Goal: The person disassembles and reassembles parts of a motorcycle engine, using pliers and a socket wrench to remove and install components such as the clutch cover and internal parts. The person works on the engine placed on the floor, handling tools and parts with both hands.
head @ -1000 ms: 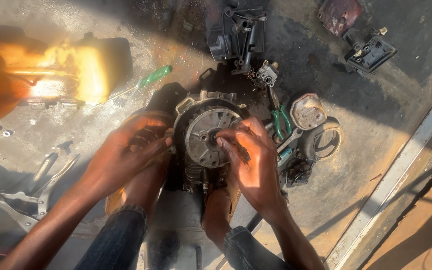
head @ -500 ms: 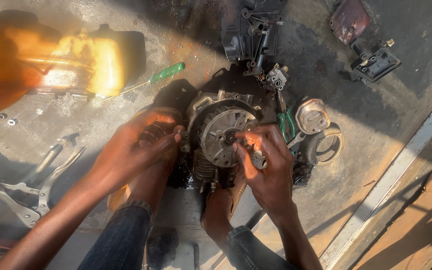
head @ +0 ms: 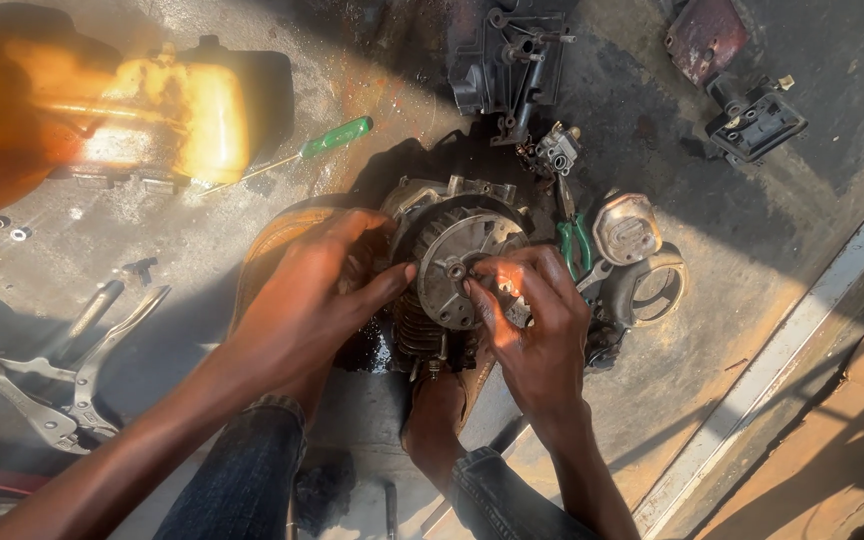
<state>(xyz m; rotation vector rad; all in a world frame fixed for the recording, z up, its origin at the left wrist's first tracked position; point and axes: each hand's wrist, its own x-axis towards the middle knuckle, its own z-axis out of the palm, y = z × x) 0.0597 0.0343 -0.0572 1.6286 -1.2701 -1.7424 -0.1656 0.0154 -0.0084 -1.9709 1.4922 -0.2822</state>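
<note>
Metal flywheel (head: 462, 265) on the engine: my left hand (head: 317, 300) grips its rim, right hand (head: 537, 330) fingers pinch the centre nut (head: 457, 269), which next needs turning.

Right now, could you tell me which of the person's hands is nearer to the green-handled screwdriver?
Left. The left hand grips the engine's left side, below the screwdriver; the right hand lies farther right.

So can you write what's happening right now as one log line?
left hand: gripping round grey metal flywheel rim | right hand: fingertips at its centre nut | green-handled screwdriver: lying on floor
</note>
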